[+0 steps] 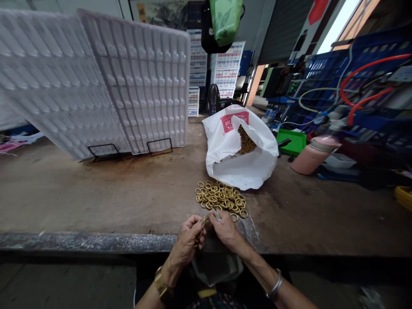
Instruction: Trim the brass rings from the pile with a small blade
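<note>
A heap of small brass rings [221, 198] lies on the worn table [128, 193] just beyond my hands. My left hand [189, 238] is closed in a pinch, fingers curled around a brass ring at the table's front edge. My right hand [223, 227] is closed too, gripping a small grey tool or part whose tip shows above the fingers. The two hands meet over a clear plastic bag [219, 262] that hangs below the table edge. Behind the heap, an open white plastic bag [241, 148] holds more brass rings.
Two white moulded trays [96, 81] lean upright on black wire stands at the back left. A pink flask [313, 154] lies on its side at the right beside a green tray [294, 141]. Blue crates, hoses and stacked white baskets [225, 68] fill the background.
</note>
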Motion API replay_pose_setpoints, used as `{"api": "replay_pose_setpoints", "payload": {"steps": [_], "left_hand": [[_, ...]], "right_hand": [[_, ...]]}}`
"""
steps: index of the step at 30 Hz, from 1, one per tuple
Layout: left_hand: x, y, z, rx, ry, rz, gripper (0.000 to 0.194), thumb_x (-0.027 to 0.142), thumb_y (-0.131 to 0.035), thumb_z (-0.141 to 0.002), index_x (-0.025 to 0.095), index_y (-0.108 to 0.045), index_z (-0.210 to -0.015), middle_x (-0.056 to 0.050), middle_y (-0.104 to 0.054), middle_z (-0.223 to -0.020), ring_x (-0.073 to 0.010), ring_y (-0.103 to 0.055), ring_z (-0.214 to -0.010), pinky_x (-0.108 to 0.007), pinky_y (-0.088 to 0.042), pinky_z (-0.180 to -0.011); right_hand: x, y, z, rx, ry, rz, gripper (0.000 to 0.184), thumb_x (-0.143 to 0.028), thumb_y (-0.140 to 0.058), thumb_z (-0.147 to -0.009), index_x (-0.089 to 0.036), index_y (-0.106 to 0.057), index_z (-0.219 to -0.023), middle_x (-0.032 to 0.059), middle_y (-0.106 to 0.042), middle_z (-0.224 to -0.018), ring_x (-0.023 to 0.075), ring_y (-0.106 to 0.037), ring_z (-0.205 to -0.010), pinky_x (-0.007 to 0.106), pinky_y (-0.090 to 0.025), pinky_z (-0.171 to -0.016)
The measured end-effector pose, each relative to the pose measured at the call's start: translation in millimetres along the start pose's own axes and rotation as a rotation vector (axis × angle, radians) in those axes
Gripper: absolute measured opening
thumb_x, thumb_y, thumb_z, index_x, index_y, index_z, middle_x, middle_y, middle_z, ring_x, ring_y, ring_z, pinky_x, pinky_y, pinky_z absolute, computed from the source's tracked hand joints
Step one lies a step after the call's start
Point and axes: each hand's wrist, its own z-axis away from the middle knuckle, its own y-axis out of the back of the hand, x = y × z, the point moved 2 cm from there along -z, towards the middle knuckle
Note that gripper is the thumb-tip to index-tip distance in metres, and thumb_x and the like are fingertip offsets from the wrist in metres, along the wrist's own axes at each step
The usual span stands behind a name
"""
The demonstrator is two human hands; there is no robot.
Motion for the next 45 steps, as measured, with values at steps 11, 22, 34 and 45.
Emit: {"api": "replay_pose_setpoints", "payload": {"steps": [11, 22, 34, 45], "left_hand": [[0.0, 0.3, 3.8, 0.102, -0.046, -0.122, 0.03, 0.045, -0.058, -0.075, 0.017, -0.045, -0.073, 0.006, -0.047, -0.056, -0.0036, -0.037, -0.04, -0.014, -0.027, -0.036], [0.6, 3.8, 5.6, 0.176, -0.082, -0.257, 0.035, 0.05, -0.057, -0.073, 0.018, -0.044, -0.07, 0.008, -0.043, -0.05, -0.0039, -0.034, -0.038, -0.015, -0.027, -0.035], [17.3, -18.4, 36.7, -0.118, -0.023, -0.115, 0.027, 0.041, -0.058, -0.077, 0.017, -0.046, -0.072, 0.005, -0.049, -0.052, -0.0033, -0.037, -0.036, -0.014, -0.027, -0.034], [-1.9, 10.4, 47.6, -0.114, 0.146, 0.196, 0.02, 0.031, -0.06, -0.078, 0.014, -0.05, -0.075, -0.005, -0.059, -0.081, -0.0027, -0.041, -0.045, -0.013, -0.029, -0.035]], "right_hand": [[-0.4, -3.6, 14.3, -0.178, 0.176, 0.446, 0.021, -0.009, -0.041, -0.067, -0.019, -0.056, -0.077, 0.0012, -0.061, -0.068, 0.0125, -0.05, -0.06, 0.022, -0.028, -0.055], [-6.3, -4.5, 13.6, -0.266, 0.076, 0.69, 0.028, -0.007, -0.044, -0.066, -0.017, -0.057, -0.088, 0.0041, -0.065, -0.074, 0.0142, -0.055, -0.065, 0.024, -0.023, -0.055], [-1.7, 5.8, 8.1, -0.157, 0.061, 0.83, 0.024, -0.007, -0.045, -0.07, -0.019, -0.056, -0.088, 0.005, -0.066, -0.073, 0.0161, -0.058, -0.065, 0.025, -0.023, -0.052], [5.6, 3.9, 19.0, -0.094, 0.195, 0.771, 0.026, -0.004, -0.044, -0.066, -0.018, -0.056, -0.084, 0.0027, -0.065, -0.077, 0.0136, -0.056, -0.068, 0.024, -0.028, -0.058]]}}
